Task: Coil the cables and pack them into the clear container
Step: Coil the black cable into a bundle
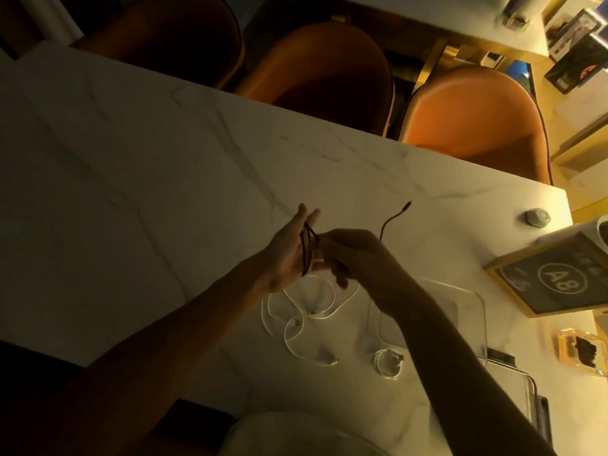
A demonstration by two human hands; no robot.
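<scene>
Left hand [289,255] stands flat, fingers straight, evidently as a former for the black cable [308,248] looped round its palm, while right hand [355,255] pinches the free length, feeding turns, beside the clear container [482,324].

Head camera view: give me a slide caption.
Right hand wraps dark cable around the flat left hand; white cables lie beneath.

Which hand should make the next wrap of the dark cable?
Right. The right hand pinches the free run of the dark cable, with the tail loose beyond it. The left hand is held flat as the spool, with loops round it.
</scene>
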